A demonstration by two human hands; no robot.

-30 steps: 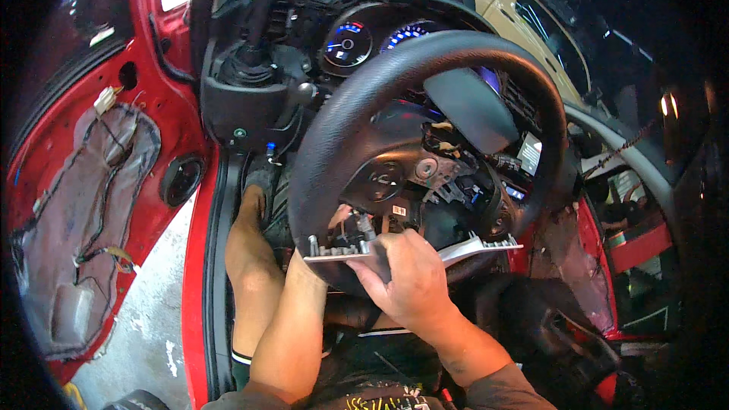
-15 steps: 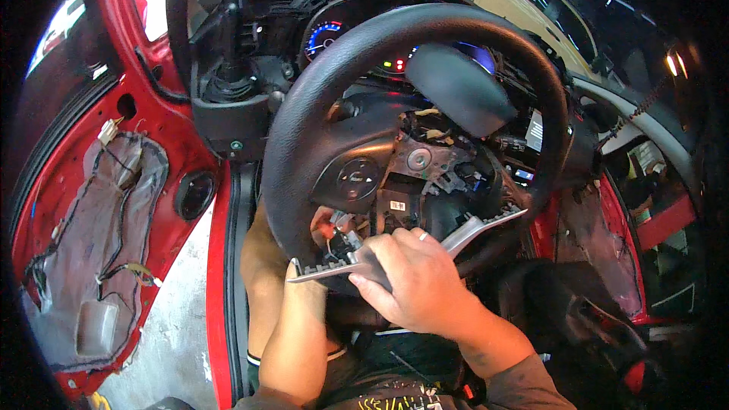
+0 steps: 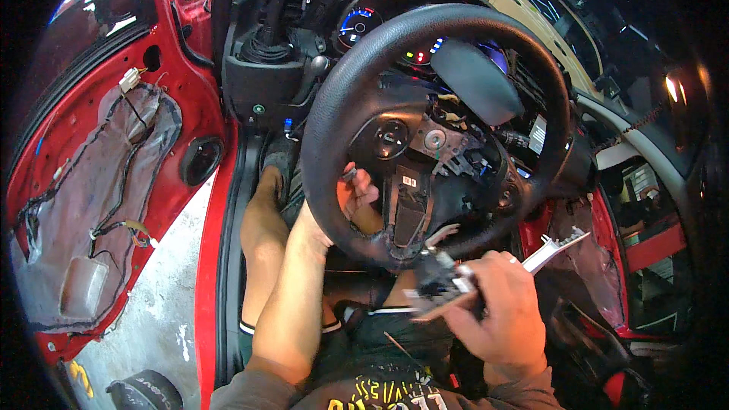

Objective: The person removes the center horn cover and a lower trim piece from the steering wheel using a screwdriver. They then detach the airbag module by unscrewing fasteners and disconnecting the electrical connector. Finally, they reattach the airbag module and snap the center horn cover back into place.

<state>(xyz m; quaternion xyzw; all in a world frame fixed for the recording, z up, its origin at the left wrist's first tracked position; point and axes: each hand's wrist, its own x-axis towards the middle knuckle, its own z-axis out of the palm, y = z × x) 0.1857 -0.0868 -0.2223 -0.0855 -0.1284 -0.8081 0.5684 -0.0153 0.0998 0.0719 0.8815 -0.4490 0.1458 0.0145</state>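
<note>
My right hand (image 3: 501,300) grips a silver plastic trim piece (image 3: 551,250) with clips and a dark fitting, held low at the lower right of the steering wheel (image 3: 327,120). My left hand (image 3: 355,193) reaches behind the wheel's lower left rim, fingers curled by a small grey item too small to name; part of it is hidden by the rim. The wheel's centre has exposed metal (image 3: 435,140) and wiring, with a loose dark pad (image 3: 474,83) above it and a button cluster (image 3: 392,139) on the left spoke.
A red door (image 3: 140,193) with exposed lining and wires stands open at left beside the sill (image 3: 206,296). A lever with a boot (image 3: 267,49) and the lit instrument cluster (image 3: 357,26) sit ahead. A beige car (image 3: 531,11) shows at upper right.
My right hand has pulled the trim piece away from the wheel, down and to the right. My left hand's fingers now show inside the lower left of the rim.
</note>
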